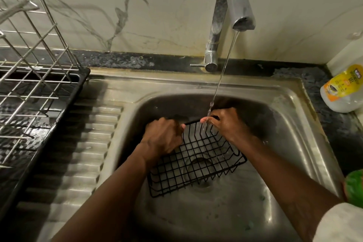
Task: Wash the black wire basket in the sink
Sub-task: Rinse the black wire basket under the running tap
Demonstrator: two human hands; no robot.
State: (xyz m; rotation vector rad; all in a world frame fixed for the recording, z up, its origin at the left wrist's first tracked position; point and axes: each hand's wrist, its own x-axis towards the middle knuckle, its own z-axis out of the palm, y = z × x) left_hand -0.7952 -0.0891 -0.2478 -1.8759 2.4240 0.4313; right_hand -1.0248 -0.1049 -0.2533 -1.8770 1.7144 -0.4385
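The black wire basket (196, 163) is held tilted inside the steel sink (290, 143), above the drain. My left hand (165, 135) grips its left rim. My right hand (227, 124) holds the far right rim, fingers curled over the wire. A thin stream of water runs from the faucet (231, 12) onto my right fingers and the basket's far edge.
A metal dish rack (33, 61) on a black tray (59, 108) stands left of the ribbed drainboard (84, 153). A plastic bottle with a yellow label (341, 90) lies at the right corner. A green object (355, 186) sits at the right edge.
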